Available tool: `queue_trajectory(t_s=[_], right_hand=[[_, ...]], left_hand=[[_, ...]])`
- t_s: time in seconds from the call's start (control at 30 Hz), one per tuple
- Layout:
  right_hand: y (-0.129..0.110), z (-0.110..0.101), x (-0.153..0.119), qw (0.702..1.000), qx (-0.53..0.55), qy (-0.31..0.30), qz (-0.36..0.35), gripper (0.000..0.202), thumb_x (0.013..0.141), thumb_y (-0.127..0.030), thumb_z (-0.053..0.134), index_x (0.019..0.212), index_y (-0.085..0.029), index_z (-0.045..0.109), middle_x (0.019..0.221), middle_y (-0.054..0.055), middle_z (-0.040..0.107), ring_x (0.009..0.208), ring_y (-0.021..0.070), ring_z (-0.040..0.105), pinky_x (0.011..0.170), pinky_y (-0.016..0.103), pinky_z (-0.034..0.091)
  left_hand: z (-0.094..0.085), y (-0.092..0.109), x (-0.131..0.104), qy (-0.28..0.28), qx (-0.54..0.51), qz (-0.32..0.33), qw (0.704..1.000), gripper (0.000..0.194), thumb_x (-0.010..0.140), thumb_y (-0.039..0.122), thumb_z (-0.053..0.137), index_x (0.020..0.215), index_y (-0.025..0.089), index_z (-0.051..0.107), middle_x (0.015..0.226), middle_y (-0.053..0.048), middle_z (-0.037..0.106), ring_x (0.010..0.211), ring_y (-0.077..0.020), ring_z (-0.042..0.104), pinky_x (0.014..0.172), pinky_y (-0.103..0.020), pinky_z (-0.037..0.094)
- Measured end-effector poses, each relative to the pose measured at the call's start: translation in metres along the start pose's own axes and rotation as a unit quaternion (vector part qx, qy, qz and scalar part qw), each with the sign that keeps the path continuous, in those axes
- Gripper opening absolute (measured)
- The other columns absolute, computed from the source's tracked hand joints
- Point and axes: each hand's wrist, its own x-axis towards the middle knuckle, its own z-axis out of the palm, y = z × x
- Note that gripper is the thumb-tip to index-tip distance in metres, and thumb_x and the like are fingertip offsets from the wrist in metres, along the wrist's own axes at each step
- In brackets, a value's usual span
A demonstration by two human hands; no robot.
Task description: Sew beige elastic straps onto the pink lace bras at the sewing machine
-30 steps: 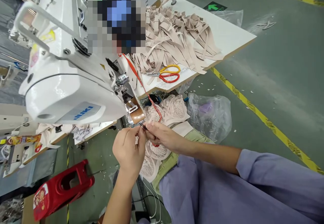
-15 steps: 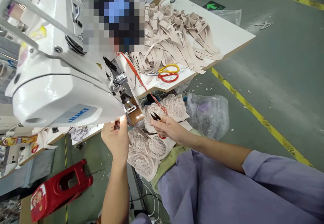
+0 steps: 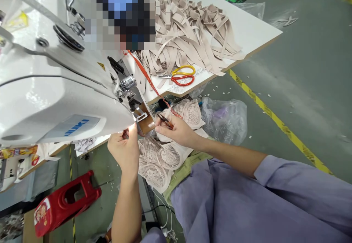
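Observation:
My right hand (image 3: 180, 130) is closed around dark-bladed thread snips (image 3: 165, 121), their blades pointing toward the sewing machine's presser foot (image 3: 141, 116). A red cord (image 3: 143, 71) runs from the machine down to near this hand. Under the white JUKI sewing machine (image 3: 74, 103), my left hand (image 3: 124, 146) is pinched at the front of the needle area. Its fingertips are partly hidden by the machine head, and what lies between them does not show. Beige lace bra cups (image 3: 158, 158) rest below and between both hands, on green cloth (image 3: 183, 164) over my lap.
On the white table (image 3: 255, 34) lies a pile of beige straps (image 3: 187, 34). Scissors with yellow and red handles (image 3: 183, 76) are near its front edge. A clear plastic bag (image 3: 228, 122) sits to the right. A red stool (image 3: 67, 202) stands on the floor at lower left.
My right hand has moved left and slightly up with the snips, closer to the presser foot. The left hand stays pinched at the machine. The view has shifted slightly.

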Motion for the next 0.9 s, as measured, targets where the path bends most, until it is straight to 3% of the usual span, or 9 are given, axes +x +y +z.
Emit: queue_trajectory(t_s=[0.1, 0.2, 0.27, 0.4, 0.53, 0.63, 0.73, 0.8, 0.9], right_hand=[[-0.010, 0.004, 0.023, 0.985, -0.133, 0.037, -0.102, 0.024, 0.090, -0.037, 0.064, 0.106, -0.020, 0.066, 0.062, -0.007, 0.045, 0.057, 0.0087, 0.043, 0.063, 0.024, 0.036], [-0.013, 0.009, 0.045, 0.952, -0.208, 0.041, -0.219, 0.028, 0.092, -0.035, 0.062, 0.114, -0.021, 0.069, 0.091, 0.001, 0.070, 0.079, 0.0143, 0.061, 0.079, 0.027, 0.045], [-0.010, 0.011, 0.054, 0.930, -0.232, 0.043, -0.281, 0.027, 0.094, -0.036, 0.059, 0.113, -0.020, 0.070, 0.105, 0.004, 0.073, 0.093, 0.0169, 0.065, 0.087, 0.028, 0.046], [-0.002, 0.013, 0.062, 0.888, -0.307, 0.057, -0.338, 0.028, 0.096, -0.039, 0.054, 0.097, -0.018, 0.073, 0.095, 0.007, 0.074, 0.085, 0.0187, 0.066, 0.081, 0.030, 0.048], [-0.002, 0.014, 0.060, 0.872, -0.339, 0.040, -0.351, 0.027, 0.095, -0.037, 0.052, 0.088, -0.017, 0.070, 0.087, 0.007, 0.072, 0.080, 0.0186, 0.062, 0.075, 0.030, 0.044], [-0.011, 0.004, 0.042, 0.903, -0.315, -0.030, -0.292, 0.022, 0.089, -0.031, 0.054, 0.075, -0.017, 0.062, 0.072, 0.003, 0.063, 0.070, 0.0144, 0.056, 0.068, 0.027, 0.040], [-0.018, -0.025, 0.006, 0.947, -0.203, -0.221, -0.117, 0.026, 0.088, -0.026, 0.053, 0.065, -0.017, 0.049, 0.057, -0.005, 0.045, 0.053, 0.0078, 0.039, 0.054, 0.023, 0.031], [-0.018, -0.054, -0.018, 0.939, -0.092, -0.332, 0.004, 0.024, 0.088, -0.030, 0.056, 0.069, -0.017, 0.050, 0.059, -0.005, 0.044, 0.052, 0.0066, 0.037, 0.051, 0.022, 0.030], [-0.008, -0.095, -0.036, 0.960, 0.042, -0.263, 0.079, 0.036, 0.081, -0.044, 0.069, 0.068, -0.018, 0.048, 0.056, -0.006, 0.040, 0.049, 0.0059, 0.032, 0.047, 0.022, 0.026]], left_hand=[[0.001, 0.002, 0.000, 0.000, -0.004, 0.005, 1.000, 0.033, 0.082, 0.040, 0.066, 0.059, 0.018, 0.057, 0.058, 0.005, 0.047, 0.059, -0.0116, 0.043, 0.062, -0.026, 0.039], [0.000, 0.002, 0.000, 0.002, 0.013, 0.011, 1.000, 0.038, 0.082, 0.046, 0.066, 0.058, 0.018, 0.058, 0.057, 0.004, 0.050, 0.060, -0.0119, 0.045, 0.061, -0.025, 0.039], [0.000, 0.001, 0.001, 0.004, 0.033, 0.017, 0.999, 0.039, 0.082, 0.048, 0.065, 0.058, 0.017, 0.061, 0.055, 0.004, 0.051, 0.059, -0.0120, 0.047, 0.061, -0.025, 0.039], [0.002, -0.003, 0.002, 0.017, 0.057, 0.040, 0.997, 0.037, 0.085, 0.047, 0.064, 0.062, 0.017, 0.068, 0.056, 0.003, 0.059, 0.058, -0.0125, 0.052, 0.061, -0.024, 0.040], [0.003, -0.018, -0.005, 0.062, 0.095, 0.139, 0.984, 0.026, 0.089, 0.040, 0.064, 0.080, 0.019, 0.076, 0.062, 0.000, 0.068, 0.060, -0.0130, 0.061, 0.061, -0.023, 0.042], [0.003, -0.033, -0.017, 0.081, 0.109, 0.289, 0.948, 0.018, 0.089, 0.030, 0.066, 0.103, 0.020, 0.072, 0.081, -0.004, 0.077, 0.062, -0.0122, 0.066, 0.062, -0.022, 0.046], [0.004, -0.039, -0.025, -0.002, 0.080, 0.470, 0.879, 0.025, 0.087, 0.021, 0.067, 0.112, 0.018, 0.067, 0.113, -0.014, 0.075, 0.075, -0.0141, 0.072, 0.063, -0.021, 0.049], [0.004, -0.038, -0.022, -0.063, 0.060, 0.543, 0.835, 0.028, 0.087, 0.018, 0.067, 0.114, 0.018, 0.065, 0.113, -0.014, 0.075, 0.079, -0.0150, 0.073, 0.066, -0.021, 0.051], [0.003, -0.035, -0.012, -0.064, 0.042, 0.558, 0.826, 0.020, 0.087, 0.020, 0.069, 0.107, 0.020, 0.067, 0.091, -0.006, 0.078, 0.072, -0.0133, 0.071, 0.067, -0.021, 0.052]])
